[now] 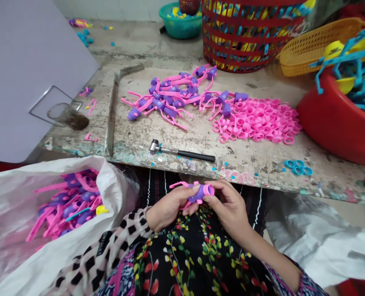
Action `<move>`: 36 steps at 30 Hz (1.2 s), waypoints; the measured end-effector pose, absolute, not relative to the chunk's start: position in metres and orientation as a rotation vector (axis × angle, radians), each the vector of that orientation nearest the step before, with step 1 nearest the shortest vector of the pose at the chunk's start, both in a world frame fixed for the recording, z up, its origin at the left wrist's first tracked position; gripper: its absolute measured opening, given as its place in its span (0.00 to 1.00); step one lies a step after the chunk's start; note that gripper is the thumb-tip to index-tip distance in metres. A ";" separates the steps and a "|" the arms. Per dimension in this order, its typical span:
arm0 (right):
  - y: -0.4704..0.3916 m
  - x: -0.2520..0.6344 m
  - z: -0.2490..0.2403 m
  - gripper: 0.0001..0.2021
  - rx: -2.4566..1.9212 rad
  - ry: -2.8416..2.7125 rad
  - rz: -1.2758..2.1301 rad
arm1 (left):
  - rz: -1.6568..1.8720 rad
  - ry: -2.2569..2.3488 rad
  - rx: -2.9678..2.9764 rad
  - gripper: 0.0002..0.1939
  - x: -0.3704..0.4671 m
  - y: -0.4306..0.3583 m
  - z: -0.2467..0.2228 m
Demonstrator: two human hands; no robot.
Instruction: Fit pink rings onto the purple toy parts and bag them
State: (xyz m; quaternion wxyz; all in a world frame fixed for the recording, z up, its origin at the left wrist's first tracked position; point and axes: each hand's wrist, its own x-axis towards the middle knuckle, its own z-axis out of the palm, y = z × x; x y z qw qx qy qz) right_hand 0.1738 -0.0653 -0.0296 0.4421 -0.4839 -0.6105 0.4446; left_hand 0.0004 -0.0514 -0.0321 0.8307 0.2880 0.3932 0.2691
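Black flowered cloth [182, 255] lies nearest, over the lap. Just beyond, the left hand [170, 207] grips a purple-and-pink piece [197, 195], while the right hand [231, 207] pinches the pink ring [208, 190] at its end, seemingly nearly seated. Farther off, similar pieces [170, 98] look unfinished beside loose pink rings [262, 121]. Near left, a white sack [114, 181] holds more pieces; far right, a red basket [231, 68] and red tub [333, 119] hold yellow and blue parts.
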 end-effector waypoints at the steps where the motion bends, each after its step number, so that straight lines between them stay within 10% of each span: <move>1: -0.066 0.173 -0.031 0.09 -1.204 -1.509 1.114 | 0.568 0.835 0.612 0.22 0.001 -0.051 -0.032; 36: -0.061 0.170 -0.026 0.09 -1.224 -1.511 1.048 | 0.658 0.921 0.624 0.22 0.007 -0.059 -0.031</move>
